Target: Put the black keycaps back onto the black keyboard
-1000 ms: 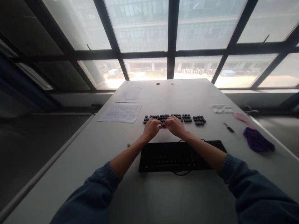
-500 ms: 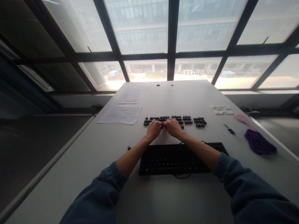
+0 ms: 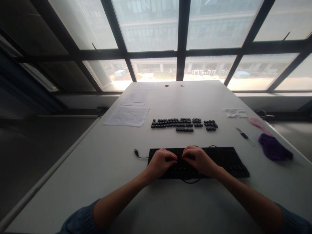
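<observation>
A black keyboard (image 3: 227, 162) lies near the front of the white table. My left hand (image 3: 161, 162) is over its left half, thumb and fingers pinched together. Close beside it, my right hand (image 3: 198, 159) is closed in a similar pinch over the middle of the keyboard. Anything between the fingertips is lost against the black keyboard behind. Farther back, loose black keycaps (image 3: 170, 123) lie in rows, with a short row of keycaps (image 3: 184, 130) in front and more keycaps (image 3: 211, 124) grouped at the right.
A USB plug (image 3: 136, 152) on a cable sticks out left of the keyboard. Printed sheets (image 3: 128, 117) lie at the left back. Toward the right edge are a white cloth (image 3: 235, 113), a dark-handled tool (image 3: 244, 135), a pink item (image 3: 258, 125) and a purple cloth (image 3: 274, 148). Windows stand beyond the table.
Both hands have come back from the keycap rows to the keyboard, still pinched. The front row of keycaps now shows uncovered. The view has shifted slightly.
</observation>
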`<move>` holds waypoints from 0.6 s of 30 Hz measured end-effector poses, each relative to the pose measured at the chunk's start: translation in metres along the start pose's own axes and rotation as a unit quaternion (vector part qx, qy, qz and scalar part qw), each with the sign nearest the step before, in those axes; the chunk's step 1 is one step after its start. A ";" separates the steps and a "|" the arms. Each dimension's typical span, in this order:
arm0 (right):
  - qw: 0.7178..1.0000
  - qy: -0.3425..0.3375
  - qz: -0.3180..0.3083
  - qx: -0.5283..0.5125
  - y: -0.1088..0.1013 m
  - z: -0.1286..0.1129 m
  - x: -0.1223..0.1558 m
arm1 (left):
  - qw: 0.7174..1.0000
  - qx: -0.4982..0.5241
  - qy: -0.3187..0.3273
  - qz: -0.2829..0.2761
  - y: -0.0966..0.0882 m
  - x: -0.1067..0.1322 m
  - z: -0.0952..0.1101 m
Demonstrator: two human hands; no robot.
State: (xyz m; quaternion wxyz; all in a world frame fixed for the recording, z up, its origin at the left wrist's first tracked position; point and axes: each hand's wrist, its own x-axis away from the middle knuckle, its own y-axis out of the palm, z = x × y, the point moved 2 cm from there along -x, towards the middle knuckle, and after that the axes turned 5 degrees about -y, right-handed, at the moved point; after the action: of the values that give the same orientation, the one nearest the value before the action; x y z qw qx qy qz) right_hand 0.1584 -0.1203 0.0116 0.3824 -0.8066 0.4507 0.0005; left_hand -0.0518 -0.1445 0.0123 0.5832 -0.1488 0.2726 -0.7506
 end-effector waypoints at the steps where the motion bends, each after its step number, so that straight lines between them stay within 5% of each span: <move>1: 1.000 0.002 -0.002 -0.002 0.002 -0.001 0.004 | 1.000 -0.006 0.005 -0.002 0.005 0.003 -0.001; 18: 0.998 -0.045 -0.029 0.031 0.019 0.000 0.011 | 0.986 -0.123 0.114 0.010 0.018 0.011 -0.003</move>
State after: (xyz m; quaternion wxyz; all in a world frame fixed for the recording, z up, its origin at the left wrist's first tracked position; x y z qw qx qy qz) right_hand 0.1515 -0.1341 -0.0041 0.4268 -0.8064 0.4091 0.0120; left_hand -0.0416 -0.1572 -0.0018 0.5326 -0.1306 0.4293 -0.7176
